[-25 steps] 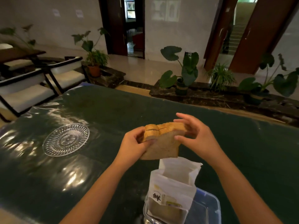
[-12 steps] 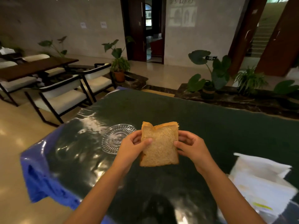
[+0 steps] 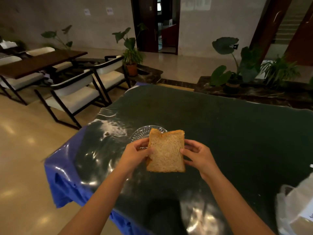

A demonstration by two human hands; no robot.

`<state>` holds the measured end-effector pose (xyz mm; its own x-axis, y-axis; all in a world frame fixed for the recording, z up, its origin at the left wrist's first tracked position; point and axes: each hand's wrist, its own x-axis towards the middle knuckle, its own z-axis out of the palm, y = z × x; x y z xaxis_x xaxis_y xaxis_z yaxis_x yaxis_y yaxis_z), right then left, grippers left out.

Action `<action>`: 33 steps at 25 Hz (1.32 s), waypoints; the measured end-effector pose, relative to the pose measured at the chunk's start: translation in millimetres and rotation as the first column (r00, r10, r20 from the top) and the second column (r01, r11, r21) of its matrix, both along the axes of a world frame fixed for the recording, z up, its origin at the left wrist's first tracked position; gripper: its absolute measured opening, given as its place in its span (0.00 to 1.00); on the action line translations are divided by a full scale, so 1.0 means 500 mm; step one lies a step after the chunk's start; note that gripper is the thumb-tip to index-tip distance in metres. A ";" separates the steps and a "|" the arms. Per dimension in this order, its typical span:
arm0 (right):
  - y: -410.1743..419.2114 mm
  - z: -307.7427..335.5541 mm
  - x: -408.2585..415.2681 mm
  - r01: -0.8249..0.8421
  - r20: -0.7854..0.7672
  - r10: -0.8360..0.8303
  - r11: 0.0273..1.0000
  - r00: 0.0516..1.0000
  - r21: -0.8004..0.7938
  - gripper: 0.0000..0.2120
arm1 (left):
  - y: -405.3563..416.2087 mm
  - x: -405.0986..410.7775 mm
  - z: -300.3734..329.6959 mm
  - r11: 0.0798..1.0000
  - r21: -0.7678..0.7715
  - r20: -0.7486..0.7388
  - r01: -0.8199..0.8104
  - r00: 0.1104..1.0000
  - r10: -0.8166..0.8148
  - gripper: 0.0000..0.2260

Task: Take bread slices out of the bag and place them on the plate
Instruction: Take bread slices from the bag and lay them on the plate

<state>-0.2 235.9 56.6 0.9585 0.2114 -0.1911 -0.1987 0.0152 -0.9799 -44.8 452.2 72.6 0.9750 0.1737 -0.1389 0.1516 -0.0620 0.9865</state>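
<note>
A stack of brown bread slices point(image 3: 166, 152) is held upright in the air above the table, broad face toward me. My left hand point(image 3: 135, 154) grips its left edge and my right hand point(image 3: 199, 154) grips its right edge. Just behind the bread and my left hand lies a clear patterned glass plate point(image 3: 144, 133), mostly hidden by them. The white bread bag point(image 3: 294, 206) sits at the lower right edge of the view, blurred.
The table point(image 3: 237, 141) has a dark glossy cover over a blue cloth, with its left corner near the plate. White-cushioned chairs point(image 3: 74, 95) and a wooden table stand to the left on the floor. Potted plants line a ledge beyond the far edge.
The bread, held in both hands, has moved left from above the bag to just in front of the plate. The view has swung left, so the bag now sits at the lower right.
</note>
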 end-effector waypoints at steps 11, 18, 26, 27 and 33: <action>0.160 -0.159 0.258 0.068 -0.161 -0.074 0.997 0.984 -0.039 0.18 | 0.142 0.278 -0.131 0.997 -0.011 -0.199 -0.074 0.978 0.070 0.14; 0.231 -0.273 0.385 0.261 -0.155 -0.286 0.951 0.946 -0.166 0.17 | 0.199 0.473 -0.254 1.000 0.014 -0.259 0.008 0.966 -0.004 0.15; 0.284 -0.346 0.461 0.373 -0.173 -0.439 0.873 0.882 -0.313 0.18 | 0.235 0.602 -0.358 0.986 0.073 -0.281 0.150 0.952 -0.124 0.15; 0.293 -0.351 0.468 0.377 -0.169 -0.451 0.861 0.877 -0.342 0.18 | 0.239 0.612 -0.371 0.983 0.092 -0.284 0.161 0.950 -0.129 0.15; 0.339 -0.364 0.503 0.383 -0.087 -0.493 0.764 0.866 -0.519 0.15 | 0.253 0.655 -0.410 0.950 0.246 -0.272 0.194 0.954 -0.124 0.16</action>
